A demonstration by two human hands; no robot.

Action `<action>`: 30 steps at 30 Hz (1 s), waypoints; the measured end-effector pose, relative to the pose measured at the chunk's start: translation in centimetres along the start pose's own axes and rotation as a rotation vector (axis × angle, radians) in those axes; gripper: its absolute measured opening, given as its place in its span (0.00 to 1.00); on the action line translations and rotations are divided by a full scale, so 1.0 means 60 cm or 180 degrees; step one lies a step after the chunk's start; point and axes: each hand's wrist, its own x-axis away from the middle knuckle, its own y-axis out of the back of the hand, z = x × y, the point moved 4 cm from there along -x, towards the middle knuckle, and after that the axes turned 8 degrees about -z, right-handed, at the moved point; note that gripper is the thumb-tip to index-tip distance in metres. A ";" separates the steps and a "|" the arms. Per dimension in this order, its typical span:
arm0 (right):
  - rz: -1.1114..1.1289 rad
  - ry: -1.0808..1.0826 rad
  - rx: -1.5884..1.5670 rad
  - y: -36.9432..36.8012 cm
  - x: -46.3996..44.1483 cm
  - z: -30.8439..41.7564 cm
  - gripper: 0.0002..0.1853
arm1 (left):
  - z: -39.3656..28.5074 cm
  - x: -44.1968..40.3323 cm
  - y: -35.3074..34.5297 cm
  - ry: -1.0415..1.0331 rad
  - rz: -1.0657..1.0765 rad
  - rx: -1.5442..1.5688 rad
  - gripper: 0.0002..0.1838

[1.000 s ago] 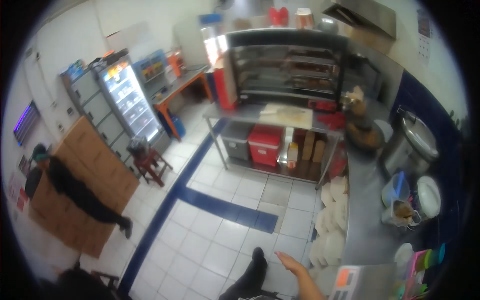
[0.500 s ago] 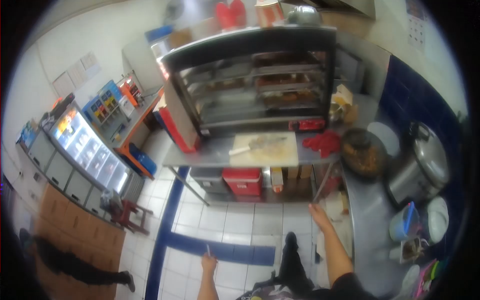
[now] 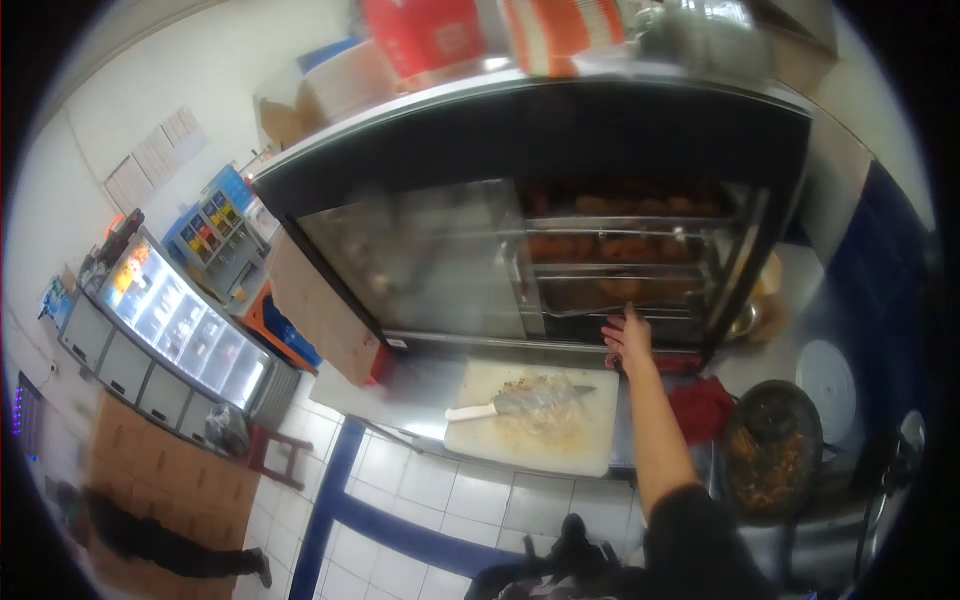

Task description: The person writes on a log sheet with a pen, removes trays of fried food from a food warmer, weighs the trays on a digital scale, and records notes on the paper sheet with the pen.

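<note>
My right hand (image 3: 626, 342) reaches forward with its fingers apart, in front of the lower right part of a black-framed food display cabinet (image 3: 660, 133). Its fingertips are close to the front of the lowest food tray (image 3: 622, 293); whether they touch it I cannot tell. Trays of brown food (image 3: 620, 247) fill the shelves behind. Below the hand and to its left, a knife (image 3: 530, 403) with a white handle lies on a cutting board (image 3: 585, 455) with crumbs and scraps. A red cloth (image 3: 699, 410) lies beside my forearm. My left hand is out of view.
A large dark pan (image 3: 772, 450) with food scraps stands at the right, near a round white lid (image 3: 826, 388). Red and striped containers (image 3: 565, 35) sit on top of the cabinet. A lit fridge (image 3: 185, 305) and a person's dark-clothed legs (image 3: 165, 530) are at the left.
I have come closer to the cabinet. My right hand has risen from beside the counter to the cabinet's front. My left hand, which held a thin pale object, has left the view.
</note>
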 end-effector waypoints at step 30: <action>-0.1119 0.1791 -0.0976 0.043 0.104 0.395 0.22 | -0.390 -0.395 -0.001 -0.2629 0.0585 -0.1387 0.17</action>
